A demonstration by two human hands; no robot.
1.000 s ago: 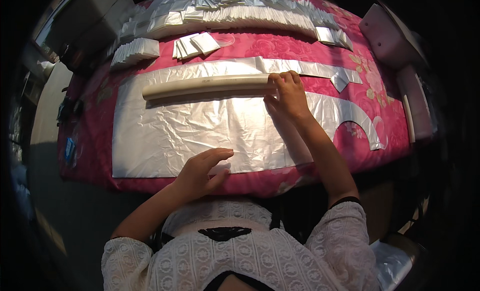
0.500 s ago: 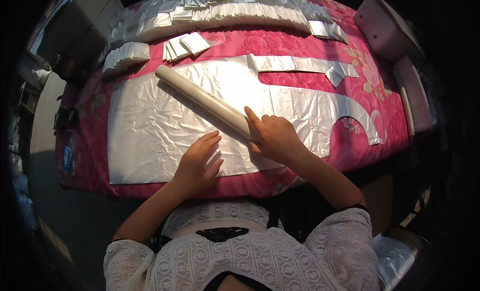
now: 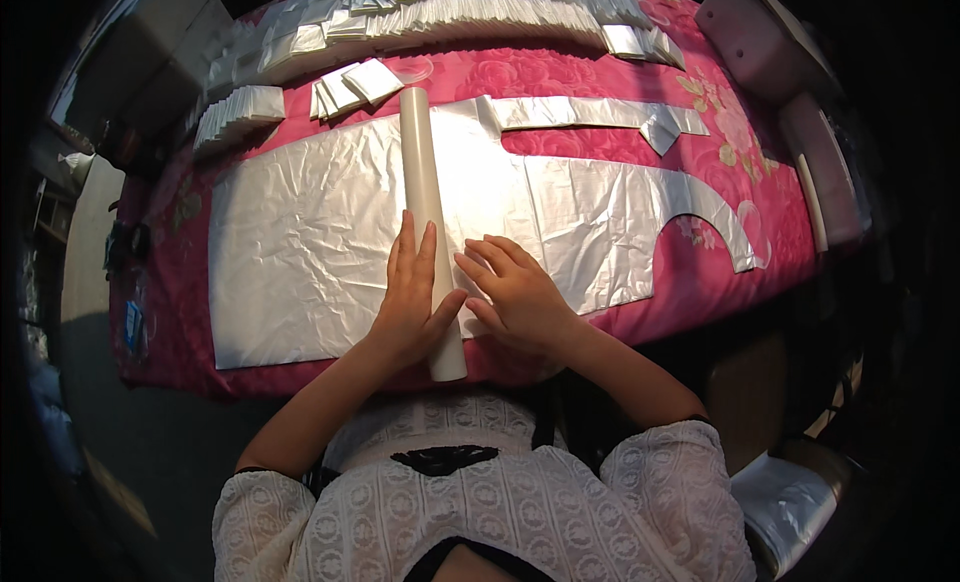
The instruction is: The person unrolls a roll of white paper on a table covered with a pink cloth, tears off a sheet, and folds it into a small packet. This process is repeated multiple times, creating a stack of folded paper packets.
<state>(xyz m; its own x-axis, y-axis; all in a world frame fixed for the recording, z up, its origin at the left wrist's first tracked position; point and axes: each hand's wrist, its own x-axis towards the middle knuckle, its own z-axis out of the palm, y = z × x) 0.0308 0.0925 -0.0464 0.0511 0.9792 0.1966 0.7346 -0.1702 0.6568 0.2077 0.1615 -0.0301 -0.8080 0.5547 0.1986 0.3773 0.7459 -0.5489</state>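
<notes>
A pale, straight tube (image 3: 424, 172) lies across a shiny white plastic apron (image 3: 300, 242) spread flat on the table. The tube runs almost straight from the far side toward me, and its near end reaches past the apron's lower edge. My left hand (image 3: 408, 302) rests on the tube's near half with fingers stretched out, not wrapped around it. Just to the right of the tube, my right hand (image 3: 515, 290) is over the apron with its fingers spread and nothing in them. The apron's strap (image 3: 580, 112) and curved neck loop (image 3: 715, 212) extend to the right.
A pink flowered cloth (image 3: 490, 67) covers the table. Long rows of folded white packets (image 3: 490, 24) line the far side, with smaller stacks (image 3: 240, 117) in front at the left. Pale boxes (image 3: 770, 47) stand at the right edge. A blue-marked packet (image 3: 133, 327) lies at the left edge.
The tube has swung from a slant to nearly straight away from me. My left hand has come onto it, while my right hand has let go and opened beside it.
</notes>
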